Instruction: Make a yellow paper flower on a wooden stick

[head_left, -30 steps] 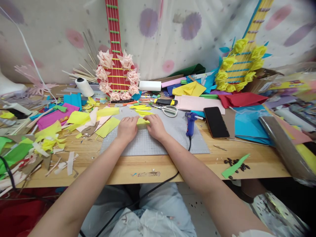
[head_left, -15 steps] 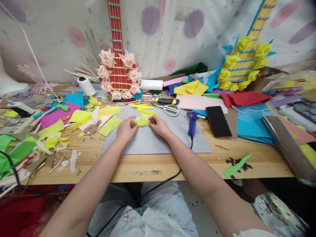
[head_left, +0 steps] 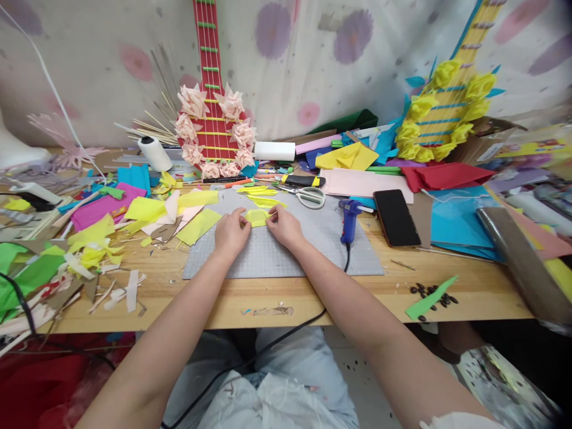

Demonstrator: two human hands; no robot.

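Note:
A small piece of yellow crepe paper (head_left: 257,218) is stretched between my two hands, above the grey cutting mat (head_left: 268,256). My left hand (head_left: 232,232) pinches its left end, fingers closed. At the opposite end, my right hand (head_left: 285,226) grips it between thumb and fingers. Just beyond lie several narrow yellow paper strips (head_left: 258,192). Scissors with pale handles (head_left: 311,198) rest past my right hand. A blue glue gun (head_left: 350,221) stands on the mat's right side, its cord running toward me. Larger yellow paper sheets (head_left: 199,226) lie left of my left hand.
A red paper guitar (head_left: 214,128) with pink flowers and a yellow guitar (head_left: 440,119) lean at the back. A phone (head_left: 397,217) lies right of the glue gun. Paper scraps (head_left: 93,244) cover the left side. Dark seeds (head_left: 442,300) and a green strip (head_left: 431,298) sit front right.
Both hands stay on the yellow crepe paper, with their fingers slightly shifted. The paper looks a little flatter between them. The view has moved very slightly.

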